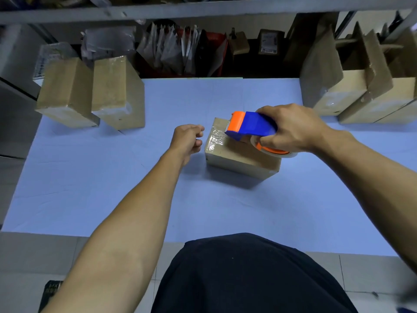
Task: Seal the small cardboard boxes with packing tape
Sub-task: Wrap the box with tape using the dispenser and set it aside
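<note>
A small cardboard box (239, 160) sits closed on the blue table (112, 177), right of centre. Clear tape (215, 141) lies crinkled over its left top edge. My right hand (293, 127) grips a blue and orange tape dispenser (250, 126) whose orange nose rests over the box's top near that tape. The tape roll (276, 152) shows under my fingers. My left hand (187, 141) hovers just left of the box with fingers loosely curled, holding nothing and not touching the box.
Two taped boxes (67, 96) (117, 93) stand at the table's back left. Several boxes with raised flaps (361, 86) stand at the back right. Behind the table, a shelf holds bags and parcels (176, 48). My dark clothing (248, 279) fills the bottom centre.
</note>
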### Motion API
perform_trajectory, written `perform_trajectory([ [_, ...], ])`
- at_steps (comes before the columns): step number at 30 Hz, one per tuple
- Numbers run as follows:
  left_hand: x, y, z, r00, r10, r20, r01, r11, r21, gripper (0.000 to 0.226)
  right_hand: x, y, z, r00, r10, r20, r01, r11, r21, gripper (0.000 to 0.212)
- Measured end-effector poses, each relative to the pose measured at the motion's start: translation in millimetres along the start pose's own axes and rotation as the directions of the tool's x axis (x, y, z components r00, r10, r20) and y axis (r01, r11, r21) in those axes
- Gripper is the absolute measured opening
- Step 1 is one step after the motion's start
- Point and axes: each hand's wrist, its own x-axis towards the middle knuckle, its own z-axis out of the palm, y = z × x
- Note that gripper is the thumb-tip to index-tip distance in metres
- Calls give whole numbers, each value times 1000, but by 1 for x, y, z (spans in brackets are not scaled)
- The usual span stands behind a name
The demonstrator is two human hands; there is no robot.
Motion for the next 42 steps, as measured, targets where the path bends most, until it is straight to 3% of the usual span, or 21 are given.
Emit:
perform_trajectory([
  [5,-2,-18,5,998,-50,29,49,998,43,15,-1,-1,1,1000,-19,1,19,1000,-4,61],
  [18,1,-27,26,999,4,-54,0,998,59,19,1,-5,4,1000,-6,-25,6,1000,-1,58],
  [20,1,-28,25,992,-90,-83,91,996,5,18,1,-5,3,1000,-8,-24,8,1000,-13,55],
  [23,4,-34,14,963,-257,-83,261,964,44,75,0,-5,2,1000,1,-25,-2,999,-41,50],
  [25,4,-38,11,976,-135,-171,160,977,140,64,-1,-5,2,999,6,-35,-8,999,-41,49],
  [27,1,-33,12,957,107,-268,-57,980,188,35,0,-6,3,999,8,-42,-10,999,-40,49],
  [28,-2,-29,14,937,223,-268,-166,962,217,27,1,-6,4,999,9,-42,-11,999,-43,49],
  [30,-9,-20,25,930,322,-178,-272,927,258,27,4,-9,4,999,14,-38,-16,999,-52,48],
  [32,-11,-18,38,947,304,-106,-263,921,289,39,5,-12,2,999,10,-36,-12,998,-61,47],
  [36,-13,-29,54,963,253,-94,-195,892,408,46,3,-11,1,1000,-2,-25,0,997,-75,48],
  [42,-10,-28,60,958,241,-155,-179,926,333,43,-7,-6,1,999,-30,-21,28,997,-66,54],
])
